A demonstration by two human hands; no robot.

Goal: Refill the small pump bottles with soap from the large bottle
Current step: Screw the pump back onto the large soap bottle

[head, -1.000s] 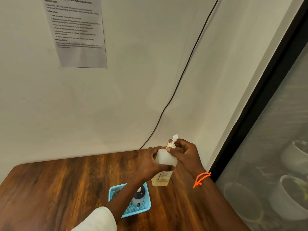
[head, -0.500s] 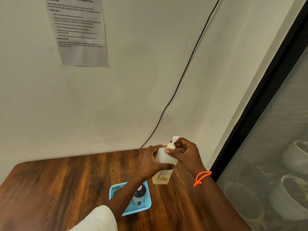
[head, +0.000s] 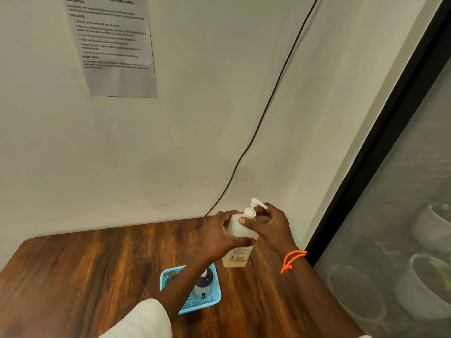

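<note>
Nearest the camera, a white sleeve (head: 141,318) covers the left forearm, which reaches forward over a light blue mesh basket (head: 207,301) on the wooden tabletop (head: 85,276). Inside the basket a dark navy pump bottle (head: 203,284) stands upright, its top partly hidden by the arm. Just beyond the basket, toward the tabletop's far right corner, a translucent pump bottle (head: 238,250) stands with a little yellowish soap at its bottom and a printed label low on its side. The left hand (head: 219,236) wraps around the bottle's body, fingers curled round the far side and thumb across the front. The right hand (head: 271,226), its wrist wearing an orange cord bracelet (head: 291,261), pinches the white pump head (head: 253,209) at the collar, thumb in front and fingers curled behind. Farther back, a black cable (head: 268,103) runs up the pale wall (head: 195,118) from the tabletop's far edge, and a printed instruction sheet (head: 114,45) hangs high on the left. A dark-framed glass panel (head: 402,215) stands at the right.
</note>
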